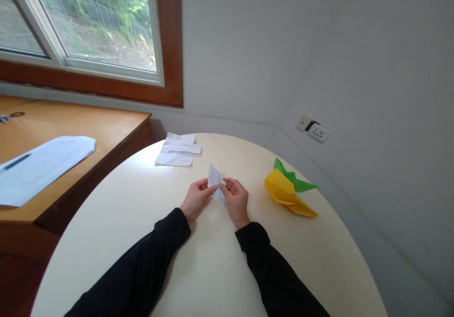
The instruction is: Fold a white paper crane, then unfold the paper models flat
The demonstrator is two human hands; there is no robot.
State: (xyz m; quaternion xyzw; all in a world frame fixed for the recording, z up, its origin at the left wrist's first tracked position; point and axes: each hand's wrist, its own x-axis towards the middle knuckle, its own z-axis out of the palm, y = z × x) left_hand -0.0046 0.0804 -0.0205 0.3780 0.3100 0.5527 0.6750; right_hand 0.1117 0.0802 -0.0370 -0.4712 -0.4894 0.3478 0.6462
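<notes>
Left hand [196, 198] and right hand [236, 199] fingers nearly closed, pinching one folded white paper [216, 184] just above round table [149, 203] centre; two folded coloured pieces right, yellow [285, 193] and green [296, 180], touching; one creased white sheet pile [178, 150] beyond.

The round cream surface [142, 241] carries white paper scraps [178, 150] at eleven o'clock. Folded yellow paper [285, 194] lies at two o'clock, touching folded green paper [297, 180] just behind it.

Person, two arms: long black sleeves, plain fabric, softly creased, ending at the wrists. Left hand [196, 198] and right hand [237, 201] bare, no rings or watch.
</notes>
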